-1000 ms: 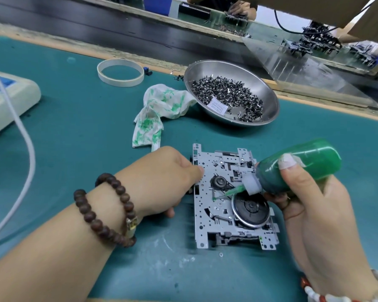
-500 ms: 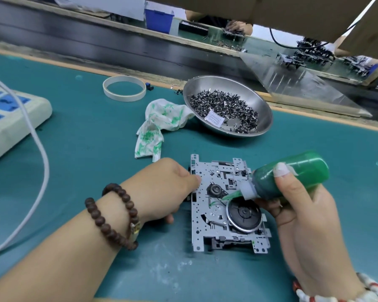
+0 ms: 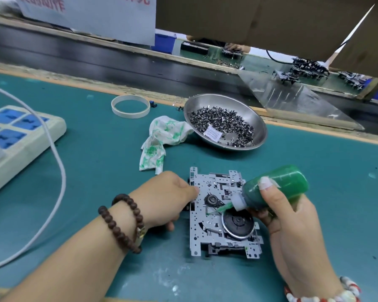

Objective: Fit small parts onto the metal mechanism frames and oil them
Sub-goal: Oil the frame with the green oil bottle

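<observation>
**Two hands at the oiling step: nozzle on the frame beside the flywheel**

One metal mechanism frame [image 3: 224,212] lies flat on the teal desk [image 3: 314,171], near the front edge and between both hands. The left hand [image 3: 168,199] steadies it at its left edge, fingertips curled against the plate; whether they pinch the edge or only press on it cannot be told. The right hand [image 3: 290,223] grips a green oil bottle [image 3: 277,185], tilted down to the left, thumb pressed on its belly. The bottle's thin green nozzle [image 3: 216,210] reaches the plate between the small hub [image 3: 211,199] and the large dark flywheel [image 3: 238,223].

Step in hand, by judgement: oiling, not part fitting. The next move probably calls for a light squeeze giving a small drop, then a lift of the tip before it drags across the plate, with the left hand keeping the frame from sliding.

Behind the frame stands a steel bowl [image 3: 258,118] of small metal parts [image 3: 223,123], and a stained rag [image 3: 162,140] lies just left of it.

Writing: a white slip [image 3: 213,133] in the bowl carries print too small to read. A hanging sheet [image 3: 92,16] at top left shows red Chinese characters, cut off at the picture's edge; "动作" is legible. No brand is visible.
</observation>
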Demonstrator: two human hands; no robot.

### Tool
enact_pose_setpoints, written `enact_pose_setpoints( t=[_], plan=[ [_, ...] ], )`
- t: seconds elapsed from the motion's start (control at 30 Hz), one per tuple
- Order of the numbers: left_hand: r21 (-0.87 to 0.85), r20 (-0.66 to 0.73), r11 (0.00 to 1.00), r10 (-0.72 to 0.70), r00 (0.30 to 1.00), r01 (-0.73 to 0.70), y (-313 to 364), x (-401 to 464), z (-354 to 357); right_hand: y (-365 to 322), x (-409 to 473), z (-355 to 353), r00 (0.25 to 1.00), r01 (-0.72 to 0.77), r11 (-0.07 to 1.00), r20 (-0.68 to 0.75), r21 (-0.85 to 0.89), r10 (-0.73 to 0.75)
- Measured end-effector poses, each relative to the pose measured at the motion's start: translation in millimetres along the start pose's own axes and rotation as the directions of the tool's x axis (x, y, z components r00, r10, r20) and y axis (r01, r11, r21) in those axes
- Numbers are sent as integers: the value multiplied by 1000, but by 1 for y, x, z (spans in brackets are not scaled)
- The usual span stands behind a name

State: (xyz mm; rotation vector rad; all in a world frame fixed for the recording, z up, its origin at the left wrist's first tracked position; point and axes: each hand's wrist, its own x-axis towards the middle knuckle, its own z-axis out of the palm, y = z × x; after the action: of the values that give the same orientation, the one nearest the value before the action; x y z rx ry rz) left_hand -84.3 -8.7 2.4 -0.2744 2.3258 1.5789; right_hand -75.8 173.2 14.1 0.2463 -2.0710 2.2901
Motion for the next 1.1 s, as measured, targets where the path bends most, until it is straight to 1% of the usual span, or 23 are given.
enact_pose_setpoints(
  t=[0.03, 0.1, 0.13, 0.2, 0.3, 0.37, 0.47, 0.6, 0.63, 0.7, 0.77, 0.83, 0.9, 0.93, 0.97, 1.0, 1.03, 1.07, 1.1],
  plan=[
    [-5, 5, 1000, -4, 1000, 4, 1, -1, 0, -1, 0, -1, 998, -42, 995, -34, 89, 46],
    [-25, 25, 1000, -12, 1000, 13, 3, -5, -1, -3, 3, -3, 981, -125, 952, -108, 280, 161],
    [-45, 35, 999, -17, 999, 18, 4, -8, -2, -4, 4, -4, 969, -159, 926, -125, 342, 212],
    [-114, 29, 993, -23, 999, 26, 7, -14, -3, -5, 6, -6, 946, -212, 877, -135, 430, 295],
    [-195, -35, 980, -33, 999, 26, 8, -22, -4, -7, 10, -9, 920, -252, 813, -131, 525, 369],
    [-148, -37, 989, -29, 999, 23, 6, -25, -1, -9, 10, -10, 909, -262, 771, -120, 581, 399],
    [-9, -42, 1000, -25, 999, 24, 4, -26, 2, -11, 11, -13, 893, -271, 705, -103, 656, 439],
    [9, -58, 999, -41, 997, 41, 8, -24, 2, -19, 13, -18, 850, -282, 568, -74, 773, 522],
    [2, -51, 999, -39, 998, 39, 10, -23, 3, -21, 13, -18, 836, -312, 558, -56, 769, 546],
    [-33, -53, 999, -28, 998, 27, 13, -23, 5, -19, 14, -17, 800, -428, 569, 3, 702, 599],
    [-41, -78, 999, -18, 997, 15, 14, -22, 7, -16, 16, -16, 791, -503, 594, 59, 627, 608],
    [-35, -94, 999, -7, 996, 4, 15, -21, 6, -13, 17, -19, 821, -492, 619, 91, 612, 563],
    [-38, -104, 999, -3, 995, -1, 16, -21, 2, -12, 20, -26, 884, -411, 658, 99, 631, 457],
    [-34, -110, 999, -4, 994, 1, 17, -21, -1, -10, 22, -31, 915, -369, 700, 106, 611, 390],
    [-22, -114, 1000, 0, 993, -3, 17, -20, -5, -9, 24, -37, 940, -324, 777, 90, 539, 329],
    [-2, -117, 1000, 9, 993, -9, 18, -20, -7, -8, 27, -44, 960, -275, 878, 62, 391, 273],
    [12, -119, 1000, 23, 993, -22, 18, -20, -10, -7, 30, -50, 978, -208, 956, 27, 209, 207],
    [9, -120, 999, 34, 992, -33, 19, -20, -11, -6, 34, -56, 990, -143, 989, -1, 41, 143],
    [-13, -120, 999, 38, 992, -40, 21, -20, -12, -5, 37, -60, 995, -102, 991, -14, -92, 101]
  ],
)
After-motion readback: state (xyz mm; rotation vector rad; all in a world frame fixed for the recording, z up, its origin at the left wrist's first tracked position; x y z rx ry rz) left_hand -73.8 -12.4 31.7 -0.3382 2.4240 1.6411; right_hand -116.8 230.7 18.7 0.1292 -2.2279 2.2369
